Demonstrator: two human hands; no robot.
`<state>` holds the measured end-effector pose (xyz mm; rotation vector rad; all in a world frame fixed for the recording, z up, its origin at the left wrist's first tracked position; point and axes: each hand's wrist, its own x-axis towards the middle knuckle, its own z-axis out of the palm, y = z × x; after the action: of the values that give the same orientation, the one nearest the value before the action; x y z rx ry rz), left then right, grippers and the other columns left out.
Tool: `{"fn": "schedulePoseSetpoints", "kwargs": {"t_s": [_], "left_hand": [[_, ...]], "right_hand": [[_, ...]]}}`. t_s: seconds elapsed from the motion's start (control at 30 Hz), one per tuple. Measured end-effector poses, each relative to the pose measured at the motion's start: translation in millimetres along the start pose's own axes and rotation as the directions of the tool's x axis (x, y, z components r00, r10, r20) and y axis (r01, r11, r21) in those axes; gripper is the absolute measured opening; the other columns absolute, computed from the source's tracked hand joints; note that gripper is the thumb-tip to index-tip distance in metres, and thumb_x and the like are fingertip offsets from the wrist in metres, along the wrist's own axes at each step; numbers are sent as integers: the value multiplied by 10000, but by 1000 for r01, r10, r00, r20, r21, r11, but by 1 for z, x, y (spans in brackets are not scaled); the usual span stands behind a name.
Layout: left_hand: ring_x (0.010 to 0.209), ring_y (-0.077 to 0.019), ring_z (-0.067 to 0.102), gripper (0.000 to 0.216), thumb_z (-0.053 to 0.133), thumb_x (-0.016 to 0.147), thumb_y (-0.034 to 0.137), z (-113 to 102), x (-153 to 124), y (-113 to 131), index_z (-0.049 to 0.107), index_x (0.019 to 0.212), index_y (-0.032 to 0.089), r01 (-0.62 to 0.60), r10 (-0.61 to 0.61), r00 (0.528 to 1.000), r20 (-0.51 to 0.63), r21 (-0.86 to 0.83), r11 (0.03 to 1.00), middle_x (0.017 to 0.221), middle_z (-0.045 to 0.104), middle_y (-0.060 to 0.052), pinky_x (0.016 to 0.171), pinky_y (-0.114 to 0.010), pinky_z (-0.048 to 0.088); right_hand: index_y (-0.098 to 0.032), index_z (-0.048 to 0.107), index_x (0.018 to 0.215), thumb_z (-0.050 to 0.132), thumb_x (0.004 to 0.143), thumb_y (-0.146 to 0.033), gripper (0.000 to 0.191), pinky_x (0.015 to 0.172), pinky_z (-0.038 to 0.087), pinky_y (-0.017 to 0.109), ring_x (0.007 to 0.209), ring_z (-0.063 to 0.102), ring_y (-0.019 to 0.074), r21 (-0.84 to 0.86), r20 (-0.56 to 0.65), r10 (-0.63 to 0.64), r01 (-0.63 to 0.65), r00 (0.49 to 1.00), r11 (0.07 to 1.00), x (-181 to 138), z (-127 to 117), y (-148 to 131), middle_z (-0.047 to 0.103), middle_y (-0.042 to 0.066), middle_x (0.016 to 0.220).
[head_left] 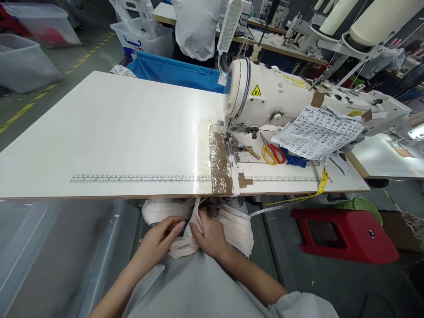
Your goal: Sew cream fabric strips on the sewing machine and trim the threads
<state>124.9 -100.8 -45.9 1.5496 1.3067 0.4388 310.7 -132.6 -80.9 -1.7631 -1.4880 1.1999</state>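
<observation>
Cream-white cloth (183, 248) lies bunched in my lap, below the front edge of the sewing table (142, 132). My right hand (212, 234) grips a narrow upright fold of this cloth, its thumb pressed against the near side. Just to the left, my left hand (164, 240) is loosely curled beside the fold, with a gap between thumb and fingers and nothing visible in it. More pale cloth (233, 225) covers my legs to the right. Over the tabletop stands a white sewing machine (274, 97); its needle area is partly hidden.
Red-and-yellow scissors (273, 152) and handwritten sheets (319, 130) are by the machine. A tape measure (322, 181) hangs over the table edge. At right stands a red stool (347, 236); a clear plastic bin (59, 256) is at left. Behind, another person (198, 28) works.
</observation>
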Motion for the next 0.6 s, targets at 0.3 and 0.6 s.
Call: {"fn": "schedulePoseSetpoints", "kwargs": {"t_s": [0.3,0.6], "left_hand": [[690,-206,642,444,563,835,602,29,29,22,618,886,165,10,9,999,53,-341,940,749,649,-42,625,-292,526],[596,-163,523,376,582,741,563,26,28,30,549,743,189,-18,-13,996,-86,-350,936,614,546,9,573,-253,455]], "right_hand": [[-176,563,1078,385,960,-584,461,577,350,292,775,669,253,-504,93,-207,226,974,834,-14,-8,-14,712,115,940],[-193,551,919,256,1011,-426,387,627,339,268,728,589,189,-293,35,-214,215,976,932,-13,-15,-5,658,68,827]]}}
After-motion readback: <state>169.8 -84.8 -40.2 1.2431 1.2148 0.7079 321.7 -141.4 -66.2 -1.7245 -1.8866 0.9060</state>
